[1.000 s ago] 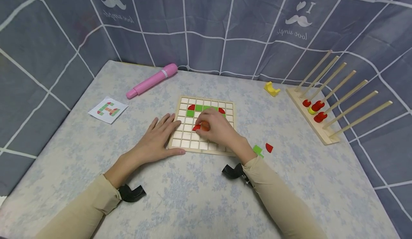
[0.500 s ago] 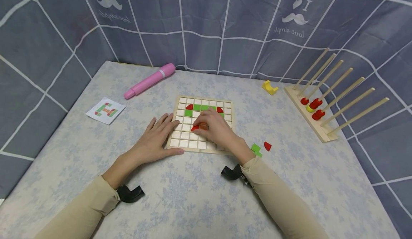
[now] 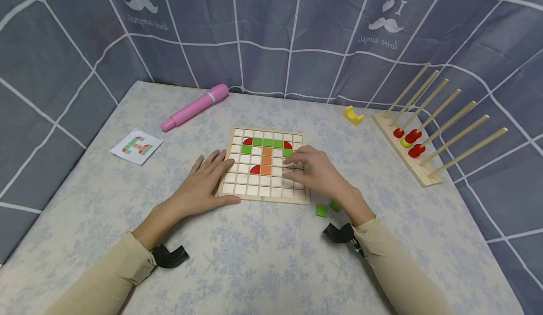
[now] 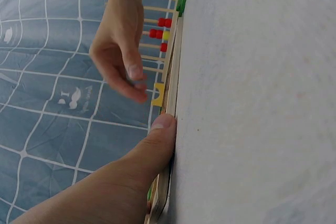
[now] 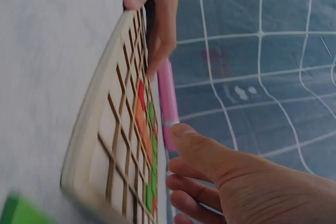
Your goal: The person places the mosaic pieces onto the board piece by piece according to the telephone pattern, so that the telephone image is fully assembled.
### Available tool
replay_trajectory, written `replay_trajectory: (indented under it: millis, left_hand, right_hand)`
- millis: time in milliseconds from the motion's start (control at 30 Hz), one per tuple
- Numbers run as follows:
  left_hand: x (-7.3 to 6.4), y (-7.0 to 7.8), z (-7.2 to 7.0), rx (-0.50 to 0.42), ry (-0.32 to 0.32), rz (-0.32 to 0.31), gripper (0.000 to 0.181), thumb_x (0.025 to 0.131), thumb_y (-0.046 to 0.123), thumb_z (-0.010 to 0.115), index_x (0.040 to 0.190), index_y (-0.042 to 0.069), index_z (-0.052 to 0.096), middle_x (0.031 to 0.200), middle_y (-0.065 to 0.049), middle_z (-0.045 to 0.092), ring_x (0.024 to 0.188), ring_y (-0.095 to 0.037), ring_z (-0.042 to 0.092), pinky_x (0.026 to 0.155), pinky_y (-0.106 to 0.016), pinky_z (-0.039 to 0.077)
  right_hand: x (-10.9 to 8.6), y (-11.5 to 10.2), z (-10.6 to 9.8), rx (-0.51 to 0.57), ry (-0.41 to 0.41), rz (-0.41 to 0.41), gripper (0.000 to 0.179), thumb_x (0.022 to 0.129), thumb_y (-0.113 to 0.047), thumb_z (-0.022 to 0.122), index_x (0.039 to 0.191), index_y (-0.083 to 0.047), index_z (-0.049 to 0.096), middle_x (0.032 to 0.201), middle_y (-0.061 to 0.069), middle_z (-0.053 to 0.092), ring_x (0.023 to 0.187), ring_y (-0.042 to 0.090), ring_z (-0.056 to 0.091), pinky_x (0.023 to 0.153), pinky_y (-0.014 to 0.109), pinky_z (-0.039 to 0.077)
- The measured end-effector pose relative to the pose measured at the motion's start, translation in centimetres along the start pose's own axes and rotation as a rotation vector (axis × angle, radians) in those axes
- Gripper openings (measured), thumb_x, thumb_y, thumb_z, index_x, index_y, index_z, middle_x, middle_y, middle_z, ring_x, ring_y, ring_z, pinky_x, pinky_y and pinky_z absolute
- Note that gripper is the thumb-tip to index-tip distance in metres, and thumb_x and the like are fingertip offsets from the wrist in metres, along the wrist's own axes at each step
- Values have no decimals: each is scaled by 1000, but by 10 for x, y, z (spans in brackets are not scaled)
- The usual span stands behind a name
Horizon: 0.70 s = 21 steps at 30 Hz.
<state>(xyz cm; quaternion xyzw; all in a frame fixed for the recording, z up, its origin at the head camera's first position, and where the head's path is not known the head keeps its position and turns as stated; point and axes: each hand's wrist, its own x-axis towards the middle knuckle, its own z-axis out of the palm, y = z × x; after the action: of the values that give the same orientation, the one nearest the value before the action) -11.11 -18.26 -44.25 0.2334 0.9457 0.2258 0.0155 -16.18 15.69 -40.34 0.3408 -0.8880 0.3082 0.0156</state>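
Observation:
My left hand (image 3: pixel 205 180) rests on the left edge of a wooden grid board (image 3: pixel 252 191), fingers spread and the thumb by its front corner. Over the right side of the board hovers my right hand (image 3: pixel 316 171), its fingers slightly bent around nothing. In the grid, green tiles (image 3: pixel 267 142) form a row between two red quarter-round tiles. Below them run orange tiles (image 3: pixel 266 159), with another red quarter-round tile (image 3: pixel 255 169) on their left. Two loose green tiles (image 3: pixel 321 210) lie off the board's front right corner, one partly behind the right wrist.
A card (image 3: pixel 137 146) printed with a coloured tile pattern lies at the left. Behind the board are a pink tube-shaped object (image 3: pixel 195 107) and a yellow notched piece (image 3: pixel 353 115). At the right stands a wooden peg rack (image 3: pixel 403 154) with several red beads.
My right hand has let go of the red quarter-round tile, leaving it in the grid, and moved right. The orange tiles are now uncovered. My left hand stays on the board.

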Motion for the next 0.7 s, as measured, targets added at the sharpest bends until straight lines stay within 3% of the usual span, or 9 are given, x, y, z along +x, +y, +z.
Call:
replay_trajectory:
  millis: [333,500,700]
  left_hand:
    - [-1,0,0,1,0,-6,101,89,61,77,163,7,35,175,-20,19,164,-39,12,130,-64,5]
    - [-2,0,0,0,-7,-12,101,89,62,77,163,8,35,175,-20,19,164,-39,11,130,-64,5]
    - [-1,1,0,2,-4,-6,101,88,61,78,163,7,35,175,-20,19,164,-39,12,130,-64,6]
  right_hand:
    - [-52,33,-43,-57,70,111,33,93,-19,84,122,-7,77,114,10,76,99,28,70,86,50,60]
    - [-77,47,-58,-95,83,136,27,92,-14,84,118,-8,78,110,7,77,95,22,70,83,50,61]
    - [-102,60,-67,-47,6,232,31,91,-17,85,120,-14,78,118,1,76,100,20,70,88,43,62]
